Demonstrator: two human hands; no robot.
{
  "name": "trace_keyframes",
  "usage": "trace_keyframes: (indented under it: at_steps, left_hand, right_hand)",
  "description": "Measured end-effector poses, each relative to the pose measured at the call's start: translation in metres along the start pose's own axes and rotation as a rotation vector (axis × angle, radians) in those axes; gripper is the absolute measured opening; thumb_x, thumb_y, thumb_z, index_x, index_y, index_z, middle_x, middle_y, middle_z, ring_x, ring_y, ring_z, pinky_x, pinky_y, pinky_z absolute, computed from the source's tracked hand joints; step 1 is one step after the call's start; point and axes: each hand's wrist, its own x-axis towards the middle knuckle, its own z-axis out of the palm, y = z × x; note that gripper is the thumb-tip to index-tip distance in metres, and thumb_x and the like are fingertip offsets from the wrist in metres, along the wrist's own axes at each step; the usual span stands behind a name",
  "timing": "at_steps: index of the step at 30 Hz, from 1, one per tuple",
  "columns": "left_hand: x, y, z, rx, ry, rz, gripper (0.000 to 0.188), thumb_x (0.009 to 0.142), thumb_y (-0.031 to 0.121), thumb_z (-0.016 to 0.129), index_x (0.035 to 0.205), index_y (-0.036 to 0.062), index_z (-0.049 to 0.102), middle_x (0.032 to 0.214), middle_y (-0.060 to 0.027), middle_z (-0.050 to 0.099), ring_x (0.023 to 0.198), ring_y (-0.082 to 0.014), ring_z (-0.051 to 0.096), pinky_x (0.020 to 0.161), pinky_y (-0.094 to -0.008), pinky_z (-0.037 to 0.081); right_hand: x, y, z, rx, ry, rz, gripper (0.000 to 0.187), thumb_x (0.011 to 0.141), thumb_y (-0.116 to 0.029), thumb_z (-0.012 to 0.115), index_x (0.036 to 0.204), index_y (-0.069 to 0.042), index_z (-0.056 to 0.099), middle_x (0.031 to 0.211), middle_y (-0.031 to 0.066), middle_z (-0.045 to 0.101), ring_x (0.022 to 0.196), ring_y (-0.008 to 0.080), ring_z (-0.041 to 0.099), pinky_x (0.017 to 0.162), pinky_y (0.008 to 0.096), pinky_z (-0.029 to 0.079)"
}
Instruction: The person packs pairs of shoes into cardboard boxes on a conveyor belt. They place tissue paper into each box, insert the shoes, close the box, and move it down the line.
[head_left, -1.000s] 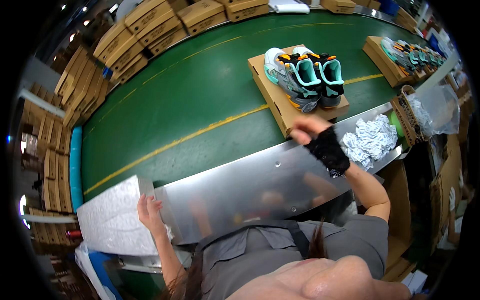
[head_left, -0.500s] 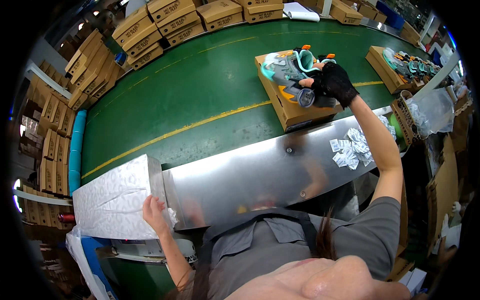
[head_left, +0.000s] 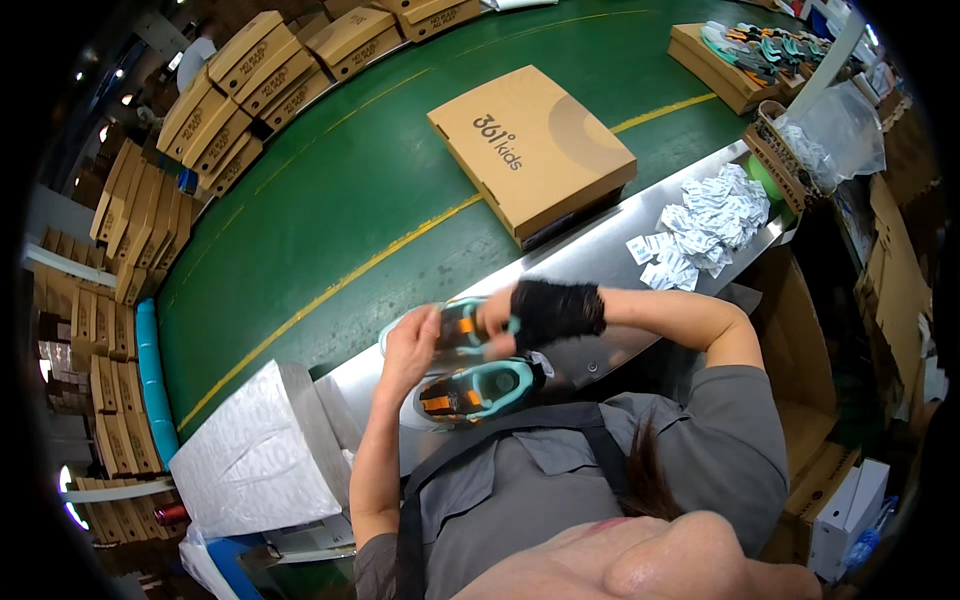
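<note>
Two grey sneakers with mint-green collars and orange details are side by side over the metal ledge [head_left: 650, 210], close to my body. My left hand [head_left: 408, 348] is closed on the toe end of the farther sneaker [head_left: 458, 325]. At that sneaker's collar is my right hand [head_left: 535, 318], in a black fingerless glove. Its fingers are smeared by motion, so their grip cannot be made out. The nearer sneaker [head_left: 470, 393] rests just below both hands, untouched as far as I can see. A closed brown shoebox [head_left: 535, 150] lies beyond them on the green surface.
Small white packets [head_left: 705, 225] lie heaped on the ledge at the right, beside a carton [head_left: 780, 155] with clear plastic. A stack of pale patterned paper [head_left: 245, 450] stands at the left. More shoeboxes [head_left: 255, 90] line the far side; another box [head_left: 720, 70] bears several shoes.
The sneakers have come off the shoebox lid toward my body, carried from my right hand's earlier place. My left hand has moved from the paper stack to one sneaker. The view has shifted.
</note>
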Motion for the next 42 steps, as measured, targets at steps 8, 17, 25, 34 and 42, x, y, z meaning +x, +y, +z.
trace_keyframes:
  at_steps: [8, 17, 25, 34, 42]
  left_hand:
    - [0.049, 0.028, 0.004, 0.084, -0.175, 0.058, 0.051, 0.088, 0.043, 0.043, 0.116, 0.0009, 0.05, 0.112, -0.0239, 0.052, 0.105, -0.0322, 0.051, 0.089, -0.0367, 0.038]
    - [0.076, 0.038, 0.019, 0.252, -0.14, 0.304, 0.052, 0.092, 0.043, 0.033, 0.099, -0.0019, 0.058, 0.106, -0.0236, 0.055, 0.119, -0.0347, 0.038, 0.104, -0.0448, 0.021]
    - [0.048, 0.008, -0.023, 0.847, -0.091, -0.048, 0.051, 0.09, 0.045, 0.038, 0.082, 0.0038, 0.066, 0.094, -0.0164, 0.061, 0.122, -0.0346, 0.034, 0.098, -0.0555, 0.021]
    - [-0.043, -0.057, -0.102, 0.216, 0.491, 0.137, 0.028, 0.083, 0.014, 0.057, 0.107, -0.0005, 0.056, 0.115, -0.0147, 0.054, 0.105, -0.0253, 0.052, 0.085, -0.0329, 0.042]
    - [-0.199, -0.201, -0.212, 0.679, 0.832, -0.468, 0.052, 0.081, 0.032, 0.059, 0.117, -0.003, 0.048, 0.118, -0.0199, 0.049, 0.106, -0.0296, 0.049, 0.086, -0.04, 0.04]
  right_hand:
    - [-0.005, 0.111, -0.047, -0.988, 0.68, 0.297, 0.06, 0.062, -0.016, 0.061, 0.119, -0.004, 0.045, 0.128, 0.0227, 0.037, 0.123, 0.0353, 0.032, 0.092, 0.0642, 0.02]
    - [-0.025, 0.019, -0.098, 0.24, 1.187, 0.044, 0.056, 0.07, -0.016, 0.066, 0.12, -0.004, 0.043, 0.104, 0.011, 0.057, 0.095, 0.0263, 0.057, 0.078, 0.0365, 0.046]
    - [-0.138, 0.155, -0.109, 1.351, 1.273, 0.744, 0.03, 0.077, -0.024, 0.065, 0.097, -0.004, 0.054, 0.097, 0.0118, 0.059, 0.086, 0.0244, 0.06, 0.059, 0.0343, 0.048]
    - [-0.163, 0.128, 0.006, -0.758, 0.67, 0.725, 0.036, 0.075, -0.014, 0.051, 0.109, -0.005, 0.044, 0.108, 0.0189, 0.046, 0.081, 0.0374, 0.056, 0.066, 0.044, 0.047]
    - [-0.116, 0.106, 0.001, -0.503, 0.798, 0.342, 0.017, 0.07, 0.002, 0.05, 0.084, -0.005, 0.056, 0.075, 0.0108, 0.052, 0.057, 0.0256, 0.052, 0.051, 0.0339, 0.043]
